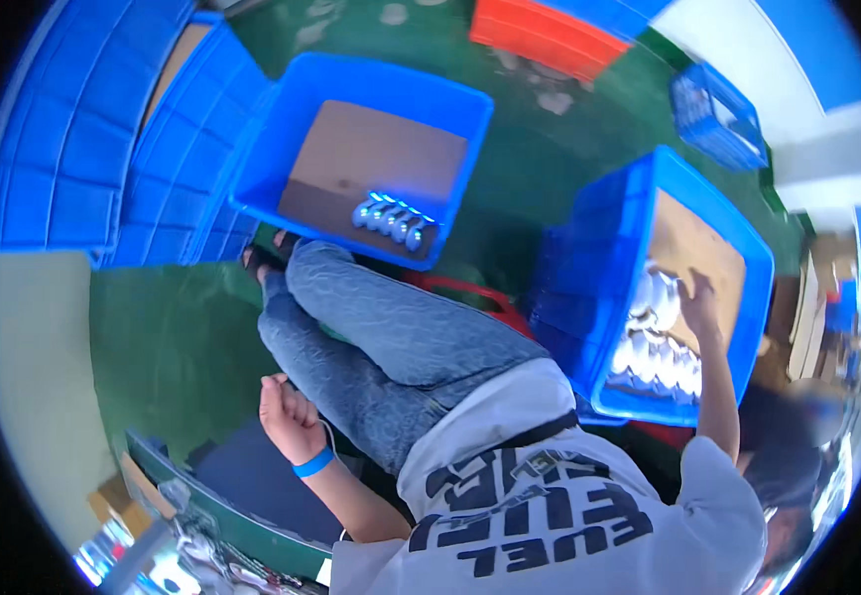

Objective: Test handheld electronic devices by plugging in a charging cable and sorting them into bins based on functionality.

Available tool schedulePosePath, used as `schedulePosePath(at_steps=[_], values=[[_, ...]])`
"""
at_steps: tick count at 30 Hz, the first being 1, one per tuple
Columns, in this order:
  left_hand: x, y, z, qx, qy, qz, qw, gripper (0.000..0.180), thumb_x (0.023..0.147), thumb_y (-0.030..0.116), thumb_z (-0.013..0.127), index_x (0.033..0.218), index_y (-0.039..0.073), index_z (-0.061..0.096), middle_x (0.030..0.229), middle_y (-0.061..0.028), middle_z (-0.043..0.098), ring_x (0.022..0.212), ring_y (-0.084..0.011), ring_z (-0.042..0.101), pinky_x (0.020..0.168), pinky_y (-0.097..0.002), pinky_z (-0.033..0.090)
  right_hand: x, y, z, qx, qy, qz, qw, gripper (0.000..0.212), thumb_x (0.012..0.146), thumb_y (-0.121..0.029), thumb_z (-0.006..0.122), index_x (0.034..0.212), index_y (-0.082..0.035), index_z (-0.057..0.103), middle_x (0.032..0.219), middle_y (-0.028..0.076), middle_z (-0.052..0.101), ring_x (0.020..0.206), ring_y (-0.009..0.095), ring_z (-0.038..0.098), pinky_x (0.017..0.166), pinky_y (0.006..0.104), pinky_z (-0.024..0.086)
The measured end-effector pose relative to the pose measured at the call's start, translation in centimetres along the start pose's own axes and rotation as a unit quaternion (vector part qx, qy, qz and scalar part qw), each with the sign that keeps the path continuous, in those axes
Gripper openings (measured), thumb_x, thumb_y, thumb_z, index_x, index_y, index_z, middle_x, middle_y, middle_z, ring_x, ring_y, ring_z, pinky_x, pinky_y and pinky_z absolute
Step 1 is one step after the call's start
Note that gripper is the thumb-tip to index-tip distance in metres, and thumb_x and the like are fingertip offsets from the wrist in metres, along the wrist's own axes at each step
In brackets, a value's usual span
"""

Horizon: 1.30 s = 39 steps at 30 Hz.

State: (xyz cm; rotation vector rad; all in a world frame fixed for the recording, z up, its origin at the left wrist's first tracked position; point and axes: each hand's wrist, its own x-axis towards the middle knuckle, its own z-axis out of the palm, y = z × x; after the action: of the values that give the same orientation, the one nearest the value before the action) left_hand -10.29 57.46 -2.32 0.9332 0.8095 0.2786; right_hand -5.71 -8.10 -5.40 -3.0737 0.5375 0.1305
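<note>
My right hand point(698, 300) is inside the blue bin point(589, 288) on the right, over its brown cardboard liner. Its fingers are apart, close beside several shiny silver rounded parts point(657, 297); whether they touch is unclear. A row of similar parts point(655, 363) lies at the bin's near end. My left hand point(292, 421) is held up beside my legs, away from both bins. Its fingers are curled in and nothing shows in them. A blue wrist band point(313, 462) with a thin cord circles that wrist.
Another blue bin point(381, 79) beyond my feet holds a short row of silver parts point(391, 220) on cardboard. Stacked blue crates point(63, 129) stand at left, a red crate point(540, 40) at the back, a small blue basket point(718, 117) at far right. Behind my left elbow is a dark-topped bench point(272, 486).
</note>
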Motion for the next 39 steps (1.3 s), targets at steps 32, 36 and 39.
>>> schedulePosePath(at_steps=[32,36,39], values=[[6.8,-2.8,-5.6,-0.009,0.200,-0.259,0.945,0.028,0.099,0.024,0.047,0.096,-0.003,0.053,0.045,0.0013,0.032,0.035,-0.0066,0.027,0.032,-0.0263,0.022,18.5,-63.2,43.0,0.024,-0.239,-0.413,0.878,0.040,0.090,-0.049,0.057,0.111,-0.015,0.068,0.103,0.016,0.068,0.103,0.034,0.062,0.095,0.0487,0.043],[7.0,-3.8,-5.1,-0.013,0.214,-0.232,0.949,0.029,0.100,0.025,0.048,0.102,-0.003,0.056,0.048,0.0037,0.029,0.037,-0.0058,0.024,0.033,-0.0248,0.019,17.9,-64.3,35.7,0.144,-0.171,-0.364,0.904,0.044,0.094,-0.045,0.054,0.094,-0.001,0.061,0.080,0.023,0.066,0.075,0.044,0.064,0.067,0.0524,0.051],[7.3,-4.2,-4.7,-0.061,0.224,-0.225,0.946,0.026,0.100,0.022,0.049,0.100,-0.003,0.057,0.049,0.0033,0.032,0.038,-0.0050,0.022,0.035,-0.0237,0.016,16.0,-64.1,27.2,0.314,-0.212,-0.255,0.890,0.042,0.095,-0.042,0.055,0.097,0.000,0.059,0.078,0.019,0.068,0.069,0.029,0.067,0.060,0.0408,0.050]])
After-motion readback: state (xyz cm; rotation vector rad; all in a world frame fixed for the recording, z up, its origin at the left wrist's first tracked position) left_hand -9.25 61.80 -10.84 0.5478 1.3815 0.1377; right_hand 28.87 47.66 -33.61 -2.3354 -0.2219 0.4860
